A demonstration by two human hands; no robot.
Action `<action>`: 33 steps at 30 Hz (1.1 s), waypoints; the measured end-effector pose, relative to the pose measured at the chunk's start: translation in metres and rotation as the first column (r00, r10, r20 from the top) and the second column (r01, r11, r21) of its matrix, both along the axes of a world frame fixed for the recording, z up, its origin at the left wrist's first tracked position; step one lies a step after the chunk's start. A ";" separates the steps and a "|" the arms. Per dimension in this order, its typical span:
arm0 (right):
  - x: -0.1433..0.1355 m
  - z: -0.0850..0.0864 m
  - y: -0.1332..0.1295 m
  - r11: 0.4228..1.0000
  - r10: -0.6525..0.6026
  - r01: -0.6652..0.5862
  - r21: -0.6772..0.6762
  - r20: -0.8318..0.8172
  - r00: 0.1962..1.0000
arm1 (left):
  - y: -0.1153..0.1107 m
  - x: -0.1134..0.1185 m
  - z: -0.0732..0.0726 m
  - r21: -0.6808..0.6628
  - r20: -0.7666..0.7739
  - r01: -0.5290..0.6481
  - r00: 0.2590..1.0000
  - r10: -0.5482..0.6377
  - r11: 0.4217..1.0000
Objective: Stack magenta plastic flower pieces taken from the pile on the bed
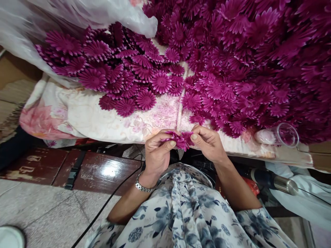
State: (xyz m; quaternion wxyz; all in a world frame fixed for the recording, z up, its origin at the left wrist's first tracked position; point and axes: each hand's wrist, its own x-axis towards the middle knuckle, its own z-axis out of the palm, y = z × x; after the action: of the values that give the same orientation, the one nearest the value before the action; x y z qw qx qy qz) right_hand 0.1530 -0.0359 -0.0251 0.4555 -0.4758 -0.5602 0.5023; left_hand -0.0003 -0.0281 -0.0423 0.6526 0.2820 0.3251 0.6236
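Note:
Close to my body, at the table's near edge, both hands pinch magenta artificial flower petals. My left hand, with a metal-band watch on its wrist, holds one petal piece between thumb and fingers. My right hand grips the petals from the other side, thumb on top. The two pieces touch or overlap between the fingertips; whether they are joined I cannot tell. Beyond my hands lies a loose group of magenta flower heads at left centre. A much larger heap of the same flowers fills the right side.
A floral cloth covers the table. White plastic sheeting drapes over the far left. A clear plastic cup lies tipped at the right edge. Below are a dark red bench with a black strap and a steel-ended bottle.

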 end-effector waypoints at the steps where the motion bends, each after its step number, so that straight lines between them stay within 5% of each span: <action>1: 0.000 0.000 0.000 1.000 -0.014 0.014 0.000 -0.008 1.000 | 0.001 0.000 0.002 -0.030 0.021 -0.004 1.000 0.004 1.000; 11: -0.003 0.000 -0.003 0.980 -0.198 0.199 -0.004 0.022 0.980 | 0.003 -0.005 0.005 -0.167 0.080 0.031 0.997 -0.017 0.986; 17: -0.002 0.006 0.000 0.983 -0.177 0.177 -0.048 0.003 0.984 | 0.006 -0.005 0.009 -0.124 0.087 0.026 0.996 -0.016 0.992; 25: -0.007 0.003 0.000 0.982 -0.166 0.161 -0.099 -0.045 0.985 | 0.003 -0.006 0.007 0.112 -0.001 0.004 1.000 -0.004 0.994; 33: 0.009 0.004 0.000 0.946 -0.323 0.317 0.068 0.109 0.940 | 0.009 -0.013 0.006 0.027 0.024 -0.037 0.999 0.036 0.999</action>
State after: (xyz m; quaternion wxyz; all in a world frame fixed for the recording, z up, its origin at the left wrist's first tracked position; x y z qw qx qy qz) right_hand 0.1620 -0.0361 -0.0207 0.5087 -0.5781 -0.5135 0.3786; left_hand -0.0138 -0.0190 -0.0363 0.6410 0.2777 0.3138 0.6431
